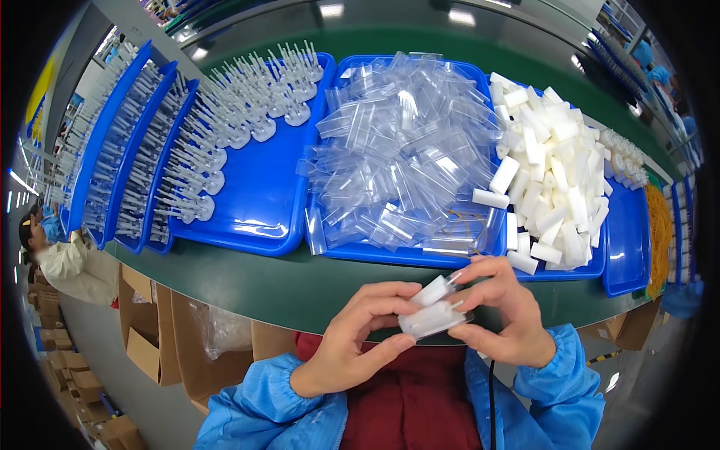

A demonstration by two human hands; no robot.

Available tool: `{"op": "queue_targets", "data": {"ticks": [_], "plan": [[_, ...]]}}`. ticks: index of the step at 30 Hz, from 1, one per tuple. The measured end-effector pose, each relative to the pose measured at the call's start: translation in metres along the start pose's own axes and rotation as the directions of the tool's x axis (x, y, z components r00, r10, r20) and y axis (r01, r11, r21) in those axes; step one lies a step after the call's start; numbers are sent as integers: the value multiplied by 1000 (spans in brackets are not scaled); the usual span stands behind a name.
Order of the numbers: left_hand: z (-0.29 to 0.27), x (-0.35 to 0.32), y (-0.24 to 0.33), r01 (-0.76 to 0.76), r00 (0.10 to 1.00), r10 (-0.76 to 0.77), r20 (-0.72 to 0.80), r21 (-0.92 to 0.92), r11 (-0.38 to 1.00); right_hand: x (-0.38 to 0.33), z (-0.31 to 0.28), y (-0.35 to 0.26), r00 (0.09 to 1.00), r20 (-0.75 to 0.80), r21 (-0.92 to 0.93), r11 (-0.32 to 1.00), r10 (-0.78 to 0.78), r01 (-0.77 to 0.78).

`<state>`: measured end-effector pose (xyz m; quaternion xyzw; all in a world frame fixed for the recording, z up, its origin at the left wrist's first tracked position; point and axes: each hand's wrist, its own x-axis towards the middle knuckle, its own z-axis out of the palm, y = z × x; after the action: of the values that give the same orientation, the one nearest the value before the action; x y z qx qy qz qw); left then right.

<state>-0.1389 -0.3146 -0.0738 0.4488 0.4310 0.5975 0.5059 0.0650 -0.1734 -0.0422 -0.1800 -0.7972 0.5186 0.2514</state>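
Observation:
Close to the table's front edge, my left hand (366,330) and my right hand (504,306) hold two white blocks between them. The lower white block (433,319) appears to sit in a clear plastic sleeve. Above it is a second white block (430,292), with clear plastic at its right end. My left fingers and thumb grip the left ends; my right fingers and thumb pinch the right ends. Just beyond my hands, a blue tray (360,253) is heaped with clear plastic sleeves (405,142). To its right are many loose white blocks (551,180) in another blue tray.
On the left, a blue tray (259,199) and several stacked trays (131,150) hold clear pieces with upright stems. A small blue tray (626,240) and yellow rubber bands (658,236) are at the right. Cardboard boxes (146,341) stand below the green table (240,277). A person (71,259) is far left.

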Motion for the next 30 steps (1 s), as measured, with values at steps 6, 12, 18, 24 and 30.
{"op": "queue_targets", "data": {"ticks": [6,12,18,24,30], "plan": [[-12,-12,-3,41,992,-43,-116,-22,999,35,4,-3,972,123,-191,956,-200,221],[-17,-16,-7,50,970,-43,-239,21,999,87,28,-5,936,68,-775,573,-345,268],[-14,-7,-4,46,968,-50,-247,-21,999,92,26,-3,936,80,-811,524,-344,262],[-8,-3,-3,42,973,-50,-224,-37,998,57,11,-31,997,-73,-234,972,-5,-12],[2,5,-5,3,985,4,-173,41,999,29,9,-22,941,-217,457,879,260,-138]]}}
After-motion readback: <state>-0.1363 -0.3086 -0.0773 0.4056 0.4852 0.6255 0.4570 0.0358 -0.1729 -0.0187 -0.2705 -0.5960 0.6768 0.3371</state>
